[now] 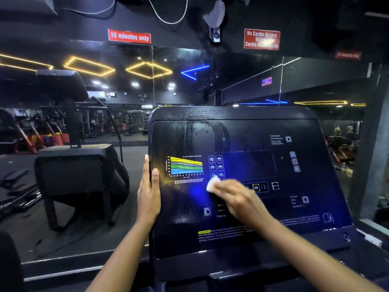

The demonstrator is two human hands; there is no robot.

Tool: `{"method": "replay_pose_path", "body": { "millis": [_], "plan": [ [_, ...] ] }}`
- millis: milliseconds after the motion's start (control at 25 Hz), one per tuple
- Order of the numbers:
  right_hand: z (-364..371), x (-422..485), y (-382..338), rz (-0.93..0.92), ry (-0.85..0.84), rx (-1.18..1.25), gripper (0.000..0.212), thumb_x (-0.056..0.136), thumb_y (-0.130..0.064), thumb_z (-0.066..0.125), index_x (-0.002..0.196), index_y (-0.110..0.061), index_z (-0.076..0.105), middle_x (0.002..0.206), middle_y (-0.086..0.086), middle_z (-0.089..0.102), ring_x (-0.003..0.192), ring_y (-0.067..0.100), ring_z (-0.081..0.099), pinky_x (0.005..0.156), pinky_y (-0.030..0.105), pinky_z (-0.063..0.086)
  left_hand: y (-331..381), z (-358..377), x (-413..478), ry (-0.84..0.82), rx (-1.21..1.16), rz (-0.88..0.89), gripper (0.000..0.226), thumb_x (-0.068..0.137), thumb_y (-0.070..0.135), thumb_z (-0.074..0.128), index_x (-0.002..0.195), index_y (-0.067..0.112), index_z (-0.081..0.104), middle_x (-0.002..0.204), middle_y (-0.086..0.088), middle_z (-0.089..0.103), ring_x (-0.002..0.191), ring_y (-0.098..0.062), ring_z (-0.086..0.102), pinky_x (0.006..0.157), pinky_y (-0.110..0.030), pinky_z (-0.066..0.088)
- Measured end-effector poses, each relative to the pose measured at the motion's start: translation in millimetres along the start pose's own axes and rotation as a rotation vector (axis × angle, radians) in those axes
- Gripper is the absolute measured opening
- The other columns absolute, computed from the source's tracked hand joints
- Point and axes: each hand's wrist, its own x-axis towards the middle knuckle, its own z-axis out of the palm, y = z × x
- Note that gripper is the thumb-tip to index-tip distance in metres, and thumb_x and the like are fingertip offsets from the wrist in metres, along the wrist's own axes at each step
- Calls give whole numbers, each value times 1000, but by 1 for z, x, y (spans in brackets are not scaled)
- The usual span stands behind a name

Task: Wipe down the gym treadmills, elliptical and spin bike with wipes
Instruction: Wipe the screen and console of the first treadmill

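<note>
A black treadmill console (242, 133) with a flat control panel fills the middle of the view; wet streaks show on its upper left. My left hand (148, 192) grips the console's left edge, thumb on the front face and fingers along the side. My right hand (237, 199), blurred by motion, presses a small white wipe (212, 185) against the panel just below the coloured heart-rate chart (186, 166) and left of the OK button (256, 187).
Another black machine's console (80, 175) stands to the left. A large wall mirror (126, 91) behind reflects gym gear and ceiling lights. Red signs (129, 36) hang above it. A pillar (376, 133) stands at the far right.
</note>
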Motion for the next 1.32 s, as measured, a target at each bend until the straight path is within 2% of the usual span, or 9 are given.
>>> {"method": "replay_pose_path", "body": {
  "millis": [120,280,440,600,720,920,1000,1160,1320],
  "plan": [
    [-3,89,39,70,96,-23,37,76,2,45,103,-7,70,99,9,68,83,29,64,59,37,57,0,0,0,-4,-4,2,79,69,79,16,143,51,12,152,2,34,136,-22,36,111,-41,27],
    [14,156,61,117,-40,-67,41,73,11,46,104,-3,67,102,11,67,84,34,62,65,43,55,-1,-1,0,-8,-4,14,86,64,89,16,142,52,12,151,1,35,134,-23,39,110,-41,29],
    [20,111,34,97,-63,-97,44,80,-2,28,109,-7,62,106,7,62,75,26,53,45,39,52,-1,-1,0,-8,-19,15,76,69,81,18,140,54,13,152,5,32,136,-19,36,112,-41,28],
    [8,39,-6,-122,-169,-62,40,83,-14,37,113,-16,63,108,0,62,84,12,45,34,24,46,-2,0,0,-2,-22,29,82,70,81,19,144,47,14,153,8,29,135,-13,34,110,-35,27],
    [-1,63,18,-137,-93,-43,36,84,-12,41,109,-15,66,109,2,63,93,17,55,43,30,53,-2,0,1,3,-22,26,66,85,69,26,145,45,15,153,9,29,136,-16,35,110,-33,26],
    [4,141,71,57,-33,-99,41,76,-1,37,101,-5,70,99,9,69,77,30,64,66,34,56,-3,0,0,-3,-18,13,63,86,63,26,145,46,14,152,6,31,136,-18,35,110,-36,26],
    [7,130,67,85,-32,-101,45,76,-5,31,103,-6,67,101,7,67,76,29,62,62,35,56,-3,0,1,0,-9,14,65,83,61,23,146,45,14,152,5,31,136,-19,36,109,-34,27],
    [12,53,27,86,-39,-104,37,78,-2,42,108,-9,63,103,0,57,68,25,55,43,31,51,-3,0,1,-7,2,19,65,81,67,22,143,49,11,152,4,32,135,-22,37,111,-41,28],
    [6,10,11,-14,-55,-4,32,84,-7,49,112,-12,64,112,0,62,78,23,60,58,33,55,-3,0,1,-10,2,14,64,81,71,22,141,53,10,152,2,34,134,-22,38,111,-42,29]
  ]
}}
